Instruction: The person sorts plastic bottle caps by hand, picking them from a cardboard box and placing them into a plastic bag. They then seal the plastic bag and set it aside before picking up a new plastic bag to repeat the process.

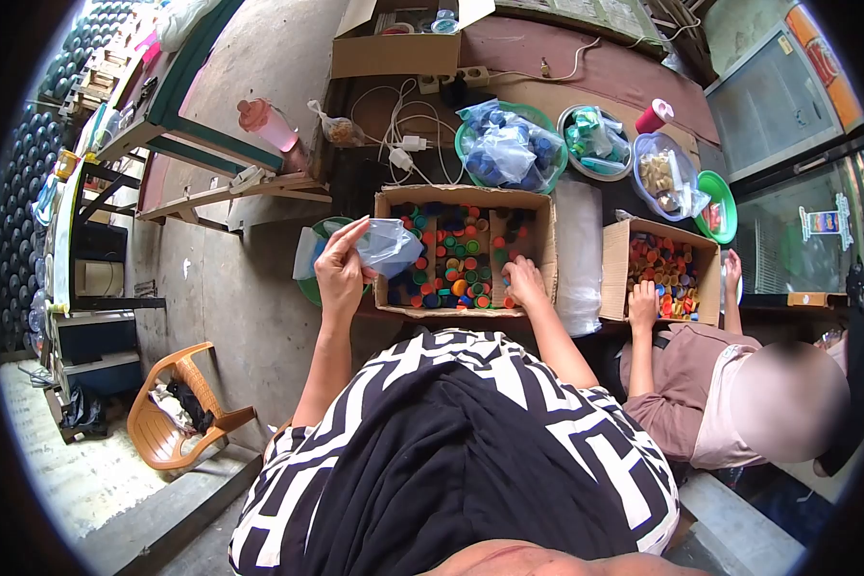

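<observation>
My left hand is raised over the left edge of a cardboard box, its fingers closed on a clear plastic bag. Inside the box lie many plastic bottle caps in red, green, orange and blue. My right hand reaches into the box's right side, fingers curled down among the caps. What its fingertips pinch, if anything, is too small to make out. Partly behind my left hand stands a green basin with plastic in it.
At the right, a co-worker's hands are at a second box of caps. Rolled clear plastic lies between the boxes. Basins of bagged items, such as a green basin, stand behind, near white cables. A brown chair stands left.
</observation>
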`<move>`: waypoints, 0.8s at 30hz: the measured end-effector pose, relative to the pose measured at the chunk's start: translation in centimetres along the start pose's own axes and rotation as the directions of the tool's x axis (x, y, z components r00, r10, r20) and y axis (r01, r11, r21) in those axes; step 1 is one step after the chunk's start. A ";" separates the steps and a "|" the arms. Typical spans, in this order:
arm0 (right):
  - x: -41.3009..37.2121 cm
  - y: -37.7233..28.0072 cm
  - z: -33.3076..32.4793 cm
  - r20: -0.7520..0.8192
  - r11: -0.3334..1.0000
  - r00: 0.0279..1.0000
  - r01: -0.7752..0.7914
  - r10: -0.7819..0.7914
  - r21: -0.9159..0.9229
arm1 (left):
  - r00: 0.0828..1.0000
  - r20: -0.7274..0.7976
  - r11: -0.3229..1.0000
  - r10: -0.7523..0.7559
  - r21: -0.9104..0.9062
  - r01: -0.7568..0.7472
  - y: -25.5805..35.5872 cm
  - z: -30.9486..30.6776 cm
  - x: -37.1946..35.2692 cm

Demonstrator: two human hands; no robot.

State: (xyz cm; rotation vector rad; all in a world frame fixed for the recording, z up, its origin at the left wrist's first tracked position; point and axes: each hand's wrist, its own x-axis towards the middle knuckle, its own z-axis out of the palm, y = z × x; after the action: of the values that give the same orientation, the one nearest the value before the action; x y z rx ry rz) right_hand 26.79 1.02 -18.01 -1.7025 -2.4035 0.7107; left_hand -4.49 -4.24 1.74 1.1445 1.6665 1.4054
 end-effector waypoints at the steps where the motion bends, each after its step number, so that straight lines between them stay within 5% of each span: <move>1: -0.1 0.0 0.7 -0.033 0.999 0.999 -0.016 0.014 -0.035 | 1.000 0.004 1.000 0.000 -0.001 0.000 0.1 0.0 0.2; 6: 0.9 1.3 1.9 -0.077 0.998 0.995 -0.062 0.063 0.021 | 0.994 0.105 1.000 0.010 0.004 -0.010 0.4 0.4 1.1; 9: 1.5 1.3 1.4 -0.002 0.956 0.983 -0.179 0.185 0.230 | 0.987 0.159 1.000 0.013 -0.018 -0.010 0.3 1.0 1.5; 12: 1.4 0.8 0.2 -0.046 0.890 0.976 -0.174 0.212 0.422 | 0.977 0.212 1.000 0.010 -0.014 -0.008 0.3 1.7 1.7; 19: 0.5 0.7 -0.6 -0.083 0.837 0.965 -0.170 0.247 0.521 | 0.958 0.283 0.999 0.042 0.017 -0.049 1.3 3.3 2.0; 24: -0.1 1.6 -0.7 0.019 0.710 0.976 -0.173 0.219 0.682 | 0.951 0.301 0.997 0.068 0.012 -0.075 1.7 4.3 1.2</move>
State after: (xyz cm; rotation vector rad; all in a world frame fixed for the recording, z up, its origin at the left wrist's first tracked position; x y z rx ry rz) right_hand 28.47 1.56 -18.03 -1.5994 -1.5876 1.3406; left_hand -0.79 -1.34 2.64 1.3692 1.4417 1.1868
